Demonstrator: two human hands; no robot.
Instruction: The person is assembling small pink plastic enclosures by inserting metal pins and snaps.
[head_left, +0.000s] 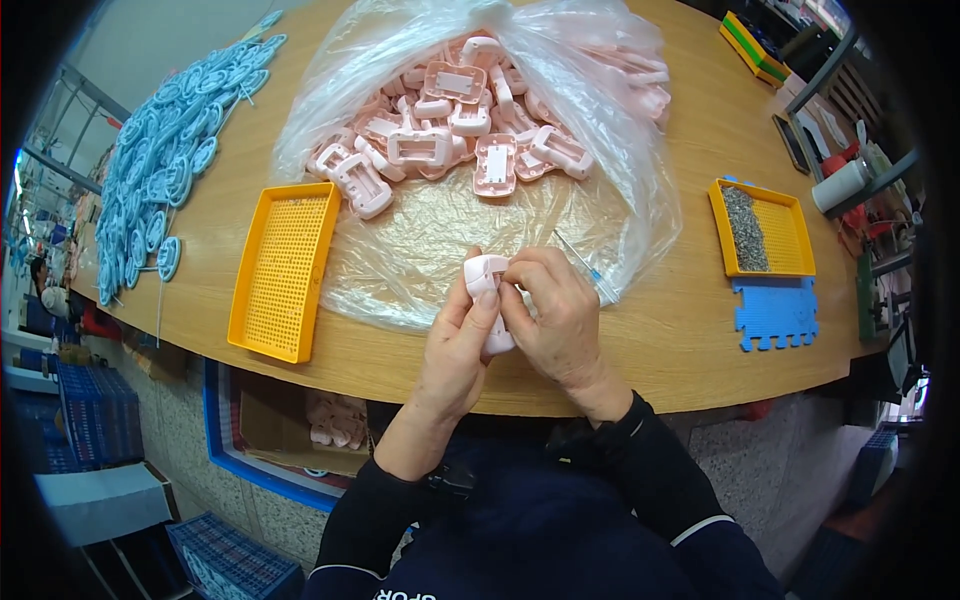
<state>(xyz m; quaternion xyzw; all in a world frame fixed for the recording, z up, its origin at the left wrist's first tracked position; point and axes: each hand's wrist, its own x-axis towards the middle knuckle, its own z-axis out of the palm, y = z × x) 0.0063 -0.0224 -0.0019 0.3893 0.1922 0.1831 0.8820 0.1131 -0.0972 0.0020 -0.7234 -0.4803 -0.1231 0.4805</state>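
My left hand [450, 350] holds a pale pink plastic housing [482, 272] upright above the table's front part, with its thumb across the piece. My right hand [562, 325] is closed in a pinch at the housing's right side, by its opening. Whatever sits between those fingertips is hidden. Beyond my hands, a clear plastic bag [640, 200] lies spread out, with a heap of similar pink housings [420, 148] in its mouth. A thin rod-like tool [594, 273] rests on the bag, just past my right hand.
An orange-yellow perforated tray [283, 275] stands left. At right, another yellow tray [785, 235] contains small metal parts [743, 225] and overlaps a blue foam mat [776, 315]. Light blue looped plastic pieces [165, 165] cover the far left table edge. Below is a blue-rimmed crate [225, 455].
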